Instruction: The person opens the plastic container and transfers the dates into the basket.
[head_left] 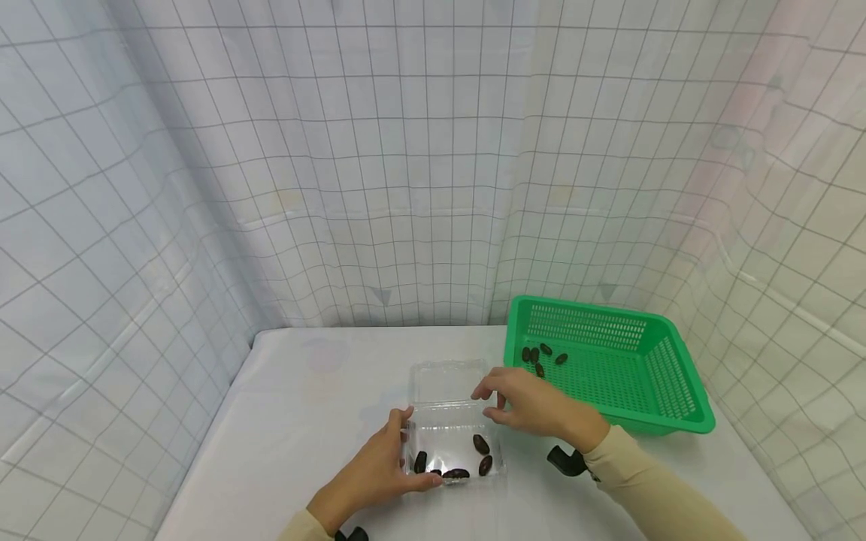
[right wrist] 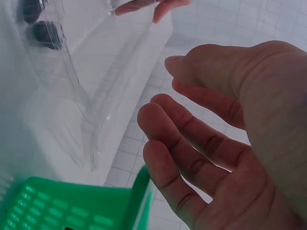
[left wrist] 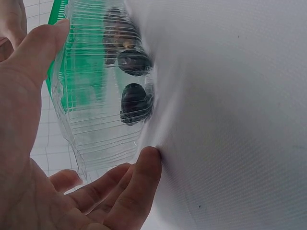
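- Around the left side of the clear, rectangular, ribbed plastic box (head_left: 449,443), support is being given by the left hand (head_left: 375,466), its thumb being laid along the front wall and its fingers spread against the left wall.
- Above the box's back right corner, the right hand (head_left: 524,400) is being held with fingers loosely bent and thumb apart from the forefinger; nothing is being pinched.
- The box, seemingly light, might be dragged or tipped if its hinged clear lid (head_left: 443,383), lying open behind it, were being caught by the right fingers.
- A piece released too far right might be dropped outside the box.
- Inside the box, five dark, glossy, oval date-like fruits (head_left: 481,444) are being held, mostly near the front and right walls.
- Right of the box and farther back, more such fruits (head_left: 561,359) are being held by the green, rectangular, slotted plastic basket (head_left: 602,376); five are being shown, others possibly being hidden.
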`<action>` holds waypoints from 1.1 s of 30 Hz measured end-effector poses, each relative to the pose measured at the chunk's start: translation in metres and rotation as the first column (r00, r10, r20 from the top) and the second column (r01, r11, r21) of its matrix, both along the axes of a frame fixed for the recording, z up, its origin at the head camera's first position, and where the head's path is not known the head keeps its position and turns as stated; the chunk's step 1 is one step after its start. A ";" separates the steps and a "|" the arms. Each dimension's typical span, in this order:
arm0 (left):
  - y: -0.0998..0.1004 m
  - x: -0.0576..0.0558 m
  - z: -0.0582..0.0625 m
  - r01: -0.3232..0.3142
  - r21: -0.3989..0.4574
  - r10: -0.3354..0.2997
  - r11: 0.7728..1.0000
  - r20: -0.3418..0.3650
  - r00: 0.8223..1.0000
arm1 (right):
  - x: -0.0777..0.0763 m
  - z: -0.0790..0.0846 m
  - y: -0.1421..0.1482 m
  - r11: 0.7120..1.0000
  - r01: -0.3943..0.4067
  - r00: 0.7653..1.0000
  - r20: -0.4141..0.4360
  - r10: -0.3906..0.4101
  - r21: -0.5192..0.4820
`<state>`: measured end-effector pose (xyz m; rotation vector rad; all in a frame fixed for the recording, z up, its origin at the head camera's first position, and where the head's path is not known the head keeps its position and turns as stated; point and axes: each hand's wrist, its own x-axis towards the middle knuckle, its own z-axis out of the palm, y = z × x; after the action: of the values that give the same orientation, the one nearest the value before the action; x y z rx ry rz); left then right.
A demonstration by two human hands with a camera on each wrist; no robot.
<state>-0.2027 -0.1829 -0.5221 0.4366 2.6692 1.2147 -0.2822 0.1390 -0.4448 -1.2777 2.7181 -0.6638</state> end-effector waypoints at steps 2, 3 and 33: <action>0.000 0.000 -0.001 0.002 0.001 -0.002 1.000 0.004 1.000 | 0.001 -0.003 -0.004 1.000 -0.015 1.000 0.018 0.014 0.013; 0.000 0.000 -0.001 0.003 0.002 -0.003 1.000 0.004 1.000 | 0.001 -0.004 -0.005 1.000 -0.023 0.999 0.027 0.023 0.018; -0.001 0.001 -0.003 0.017 0.014 -0.017 1.000 -0.009 1.000 | 0.011 -0.036 -0.059 0.943 -0.282 0.937 0.261 0.231 0.176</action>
<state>-0.2015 -0.1835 -0.5256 0.4675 2.6599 1.2306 -0.2712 0.0798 -0.4812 -1.3705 2.3043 -0.4517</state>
